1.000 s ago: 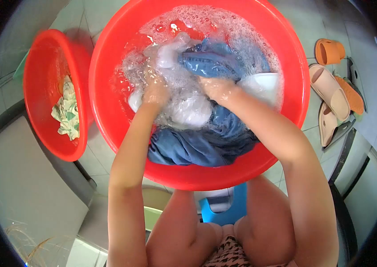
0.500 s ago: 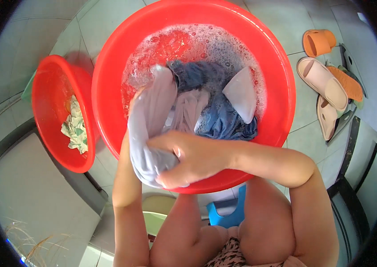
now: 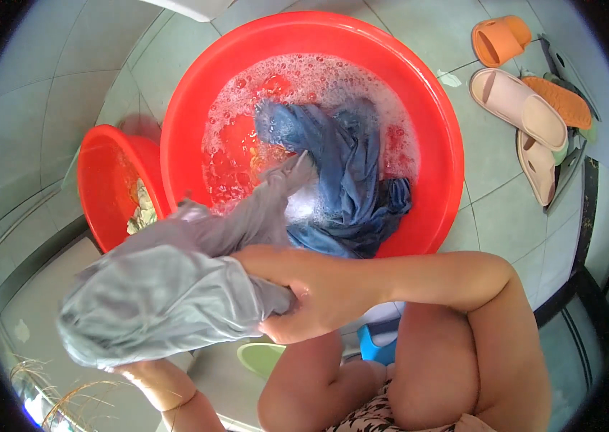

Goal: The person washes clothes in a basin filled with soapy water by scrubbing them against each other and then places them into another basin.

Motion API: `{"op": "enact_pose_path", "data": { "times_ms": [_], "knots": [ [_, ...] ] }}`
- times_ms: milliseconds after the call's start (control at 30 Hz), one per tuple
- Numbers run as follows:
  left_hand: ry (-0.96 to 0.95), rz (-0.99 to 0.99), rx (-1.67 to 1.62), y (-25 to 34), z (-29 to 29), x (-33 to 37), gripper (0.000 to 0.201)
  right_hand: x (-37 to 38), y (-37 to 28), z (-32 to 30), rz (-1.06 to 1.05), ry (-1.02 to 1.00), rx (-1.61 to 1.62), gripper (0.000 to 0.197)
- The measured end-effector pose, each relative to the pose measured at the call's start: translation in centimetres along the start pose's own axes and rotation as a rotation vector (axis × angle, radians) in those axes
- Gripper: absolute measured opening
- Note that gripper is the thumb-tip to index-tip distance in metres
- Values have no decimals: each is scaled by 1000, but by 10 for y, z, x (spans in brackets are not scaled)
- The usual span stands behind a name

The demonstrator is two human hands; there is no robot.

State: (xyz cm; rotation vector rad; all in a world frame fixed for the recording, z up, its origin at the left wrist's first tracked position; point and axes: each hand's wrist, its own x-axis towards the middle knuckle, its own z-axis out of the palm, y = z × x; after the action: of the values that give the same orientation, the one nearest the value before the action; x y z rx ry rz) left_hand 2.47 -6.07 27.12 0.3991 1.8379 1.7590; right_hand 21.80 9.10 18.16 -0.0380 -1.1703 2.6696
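Wet grey cloth (image 3: 175,288) lifted out of the large red basin (image 3: 434,129), one end trailing back into the suds. The right hand (image 3: 311,306) clamps the cloth at its middle, fingers curled tight around the bunched fabric. The left hand (image 3: 147,376) lies beneath the hanging bundle, mostly hidden; whether its fingers are closed or spread cannot be told. Blue clothes (image 3: 347,180) lie in the soapy water of the basin. A smaller red basin (image 3: 99,187) beside it on the left holds a pale rag (image 3: 142,212). Sandals (image 3: 527,108) rest on the tiled floor (image 3: 495,216) at upper right
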Motion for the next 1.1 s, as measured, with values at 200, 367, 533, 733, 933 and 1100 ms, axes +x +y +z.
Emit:
{"op": "enact_pose_path", "data": {
  "times_ms": [200, 367, 533, 733, 933, 1100],
  "knots": [
    [-101, 185, 352, 52, 6, 2, 33, 1, -6, -18, 69, 54, 109, 38],
    [-205, 204, 729, 9, 20, 32, 29, 7, 29, -53, -37, 423, -235, 42],
    [-277, 43, 840, -96, 19, 53, 53, 13, 38, -106, -159, 609, -705, 46],
    [-520, 299, 1260, -175, 31, 80, 57, 32, 92, -138, 6, 640, -1557, 62],
    [-487, 127, 1332, -289, 44, 91, 81, 49, 141, -167, 143, 407, -1795, 59],
    [-230, 426, 1129, -347, 29, 98, 84, 65, 137, -168, 510, 123, -1955, 59]
  ]
}}
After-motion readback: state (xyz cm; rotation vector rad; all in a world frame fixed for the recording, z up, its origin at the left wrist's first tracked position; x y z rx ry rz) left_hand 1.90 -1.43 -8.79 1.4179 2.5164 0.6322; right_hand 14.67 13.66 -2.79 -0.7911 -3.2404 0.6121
